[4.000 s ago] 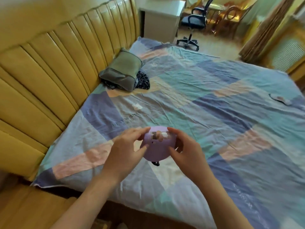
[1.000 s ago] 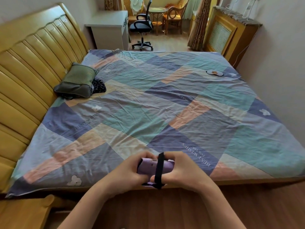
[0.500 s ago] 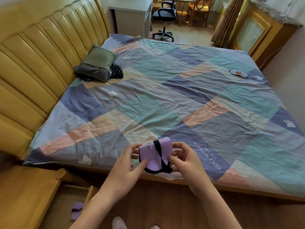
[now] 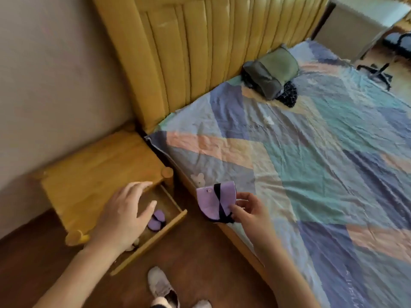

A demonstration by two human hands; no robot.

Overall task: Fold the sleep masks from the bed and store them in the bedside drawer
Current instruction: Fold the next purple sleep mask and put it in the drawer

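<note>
My right hand (image 4: 246, 210) pinches a folded purple sleep mask (image 4: 214, 200) with its black strap wrapped around it, held over the near edge of the bed (image 4: 289, 163). My left hand (image 4: 125, 213) hovers with spread fingers over the open bedside drawer (image 4: 155, 238), holding nothing. Inside the drawer lies another folded purple sleep mask (image 4: 156, 220), partly hidden by my left hand.
The wooden bedside table (image 4: 97, 172) stands against the wall beside the yellow headboard (image 4: 200, 47). A green pillow (image 4: 272, 71) and dark cloth (image 4: 288, 94) lie near the headboard. My shoe (image 4: 161, 285) is on the wooden floor below the drawer.
My view has swung left to the bedside table. My left hand has let go of the mask and moved over the open drawer; my right hand alone holds the folded mask now.
</note>
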